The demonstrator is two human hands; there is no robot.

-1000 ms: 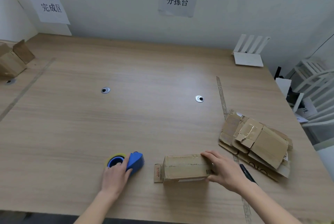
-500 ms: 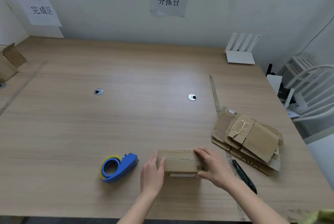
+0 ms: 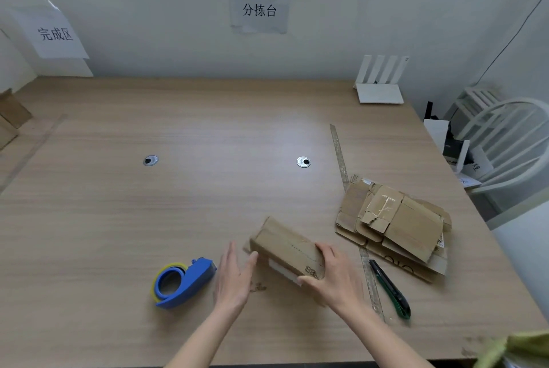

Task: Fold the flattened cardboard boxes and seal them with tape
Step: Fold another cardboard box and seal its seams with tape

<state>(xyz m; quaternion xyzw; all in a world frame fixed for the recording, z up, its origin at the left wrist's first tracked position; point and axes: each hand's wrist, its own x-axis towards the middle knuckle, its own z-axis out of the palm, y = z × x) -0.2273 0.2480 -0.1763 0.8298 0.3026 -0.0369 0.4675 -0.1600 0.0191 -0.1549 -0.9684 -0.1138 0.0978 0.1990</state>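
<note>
Wood-grain table [image 3: 208,204] against a pale wall carrying two paper signs; work sits near the front edge. Right hand [image 3: 332,278]: fingers curled over the near right end of the folded cardboard box [image 3: 286,246], thumb on the front face beside the barcode. Left hand [image 3: 234,275]: fingers straight and pressed together, thumb tip touching the box's left corner. Box lies skewed, far end angled away; whether it is lifted off the table, cannot tell. Blue tape dispenser [image 3: 184,281] lies just beside the left hand, untouched. Green utility knife [image 3: 390,290] rests along a tape strip stuck to the table, near the right wrist. Stack of flattened boxes [image 3: 392,225] sits to the right. Risks, as judged: one-handed grip may let the box rotate or its flaps spring open before tape goes on; the left hand could knock the dispenser; the right forearm could brush the knife.
</note>
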